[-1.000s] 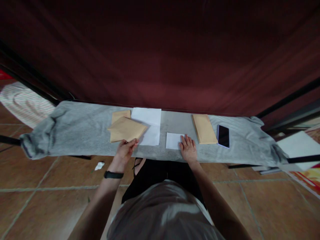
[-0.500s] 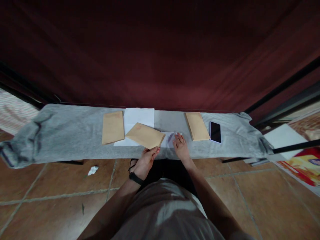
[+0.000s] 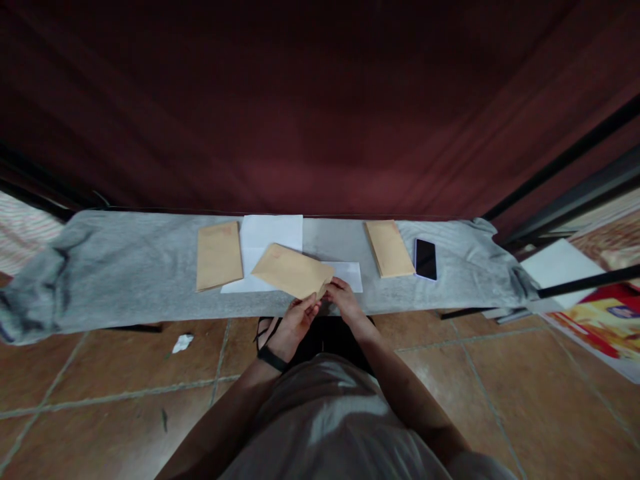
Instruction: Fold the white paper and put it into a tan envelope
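Note:
A tan paper envelope (image 3: 291, 269) is held tilted above the cloth-covered bench, its right end towards me. My left hand (image 3: 299, 318) is closed on its lower edge, thumb on top. At the envelope's right end, the fingers of my right hand (image 3: 345, 298) pinch the flap. Under and to the right of it lies a folded white paper (image 3: 350, 272), partly covered. A larger white sheet (image 3: 273, 232) lies behind, also partly hidden by the envelope.
Tan envelopes lie in a stack (image 3: 219, 257) on the left and another stack (image 3: 390, 248) on the right. Beside the right stack is a phone (image 3: 425, 259). Grey cloth (image 3: 135, 267) covers the narrow bench, and a dark red curtain (image 3: 320, 120) hangs behind it.
My right hand has left the folded white paper and moved left to the envelope's end, where it now grips the flap. My left hand keeps its hold on the envelope.

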Tool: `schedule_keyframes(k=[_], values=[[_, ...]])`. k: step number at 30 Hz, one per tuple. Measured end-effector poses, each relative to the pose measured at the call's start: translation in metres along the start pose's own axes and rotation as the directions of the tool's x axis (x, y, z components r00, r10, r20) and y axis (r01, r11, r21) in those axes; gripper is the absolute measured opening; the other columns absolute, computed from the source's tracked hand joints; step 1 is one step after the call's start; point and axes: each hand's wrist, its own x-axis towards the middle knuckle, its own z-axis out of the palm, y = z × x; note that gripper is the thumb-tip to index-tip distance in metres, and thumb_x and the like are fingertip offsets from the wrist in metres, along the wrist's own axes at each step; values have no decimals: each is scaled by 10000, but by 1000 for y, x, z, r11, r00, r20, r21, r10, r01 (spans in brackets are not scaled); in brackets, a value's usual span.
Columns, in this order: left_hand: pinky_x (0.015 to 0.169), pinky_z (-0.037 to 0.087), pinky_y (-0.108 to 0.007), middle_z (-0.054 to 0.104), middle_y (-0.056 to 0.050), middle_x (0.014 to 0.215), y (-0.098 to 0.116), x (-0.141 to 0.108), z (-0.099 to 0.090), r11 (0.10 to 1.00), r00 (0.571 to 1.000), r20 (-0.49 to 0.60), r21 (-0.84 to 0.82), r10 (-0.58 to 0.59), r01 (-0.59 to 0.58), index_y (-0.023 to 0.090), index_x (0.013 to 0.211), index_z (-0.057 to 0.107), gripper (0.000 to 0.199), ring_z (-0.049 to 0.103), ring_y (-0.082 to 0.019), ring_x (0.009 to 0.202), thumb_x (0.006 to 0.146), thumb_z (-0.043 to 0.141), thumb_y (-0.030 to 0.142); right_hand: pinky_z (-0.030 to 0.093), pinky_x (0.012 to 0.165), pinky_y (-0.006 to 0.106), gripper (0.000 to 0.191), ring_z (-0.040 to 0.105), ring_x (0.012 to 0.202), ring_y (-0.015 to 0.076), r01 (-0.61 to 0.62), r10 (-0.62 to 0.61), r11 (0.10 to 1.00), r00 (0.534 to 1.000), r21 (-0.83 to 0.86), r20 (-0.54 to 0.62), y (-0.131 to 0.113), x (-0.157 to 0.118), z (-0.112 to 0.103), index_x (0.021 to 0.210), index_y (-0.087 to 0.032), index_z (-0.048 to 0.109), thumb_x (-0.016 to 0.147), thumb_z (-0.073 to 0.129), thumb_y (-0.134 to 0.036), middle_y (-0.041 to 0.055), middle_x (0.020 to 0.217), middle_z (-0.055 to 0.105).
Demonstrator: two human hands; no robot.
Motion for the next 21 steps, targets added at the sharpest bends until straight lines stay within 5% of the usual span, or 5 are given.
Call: schedule_keyframes(k=[6, 12, 14, 17, 21], values=[[619, 562, -183, 751, -28, 818, 9, -10, 12, 980, 989, 19, -136, -144, 146, 151, 870, 695, 222, 689, -101, 681, 722, 858, 179, 549, 686, 281, 301, 665, 683, 164, -7, 7, 995, 1000, 95, -2, -4, -4, 1, 851, -218, 665, 651, 690, -442, -10, 766, 724], [522, 509, -216, 700, -33, 667, 3, -33, 13, 973, 970, 125, 131, -208, 192, 145, 806, 681, 299, 651, -124, 563, 765, 826, 404, 498, 637, 231, 244, 597, 685, 140, 39, -37, 999, 995, 18, -90, 3, 2, -10, 883, -228, 656, 694, 627, -380, -32, 769, 689], [570, 539, -262, 693, -40, 671, 8, -40, 13, 930, 984, 163, 367, -72, 7, 157, 781, 674, 289, 663, -155, 590, 796, 786, 423, 500, 676, 228, 189, 595, 733, 142, 61, -64, 998, 991, -24, -115, 6, 3, -17, 865, -231, 649, 714, 606, -336, -35, 783, 685], [977, 538, -429, 728, -98, 1123, 27, -40, 14, 458, 857, 356, 733, 372, -503, 207, 1058, 699, 236, 680, -262, 1098, 846, 726, 307, 514, 758, 250, 166, 609, 808, 156, 83, -91, 994, 988, -69, -126, 8, 1, -23, 883, -234, 647, 738, 583, -281, -29, 817, 689], [1232, 171, -621, 203, -154, 1680, 55, -21, 11, -286, 664, 678, 735, 317, -614, 254, 1544, 373, 918, 157, -380, 1551, 742, 821, 235, 513, 876, 297, 258, 629, 901, 172, 162, -180, 972, 979, -170, -94, 10, -4, -26, 1017, -230, 659, 790, 540, -262, 1, 951, 713]])
